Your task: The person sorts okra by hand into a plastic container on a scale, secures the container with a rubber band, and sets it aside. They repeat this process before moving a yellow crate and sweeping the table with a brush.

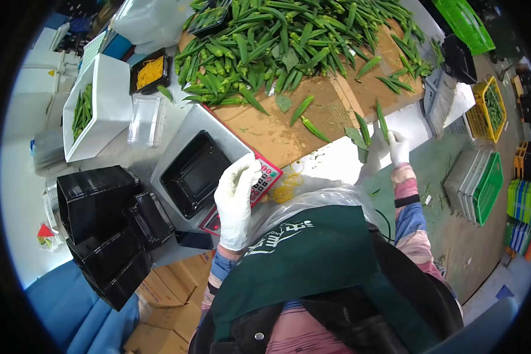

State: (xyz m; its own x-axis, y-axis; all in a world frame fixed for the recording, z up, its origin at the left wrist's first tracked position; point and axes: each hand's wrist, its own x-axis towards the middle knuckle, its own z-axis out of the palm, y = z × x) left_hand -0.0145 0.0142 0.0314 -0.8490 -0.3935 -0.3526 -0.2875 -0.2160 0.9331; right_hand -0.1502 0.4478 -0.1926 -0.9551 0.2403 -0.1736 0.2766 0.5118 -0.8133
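My left hand, in a white glove, rests with loosely curled fingers on the red keypad of a scale and holds nothing. On the scale's steel platform sits an empty black plastic tray. My right hand, also gloved, is at the table's right edge and grips a few green okra pods that stick up from it. A big heap of okra lies on brown cardboard beyond both hands. Yellow rubber bands lie by the scale.
A stack of black trays stands at the left. A white box with okra, a clear tray and a black tray of rubber bands are behind it. Green and yellow crates sit on the floor at right.
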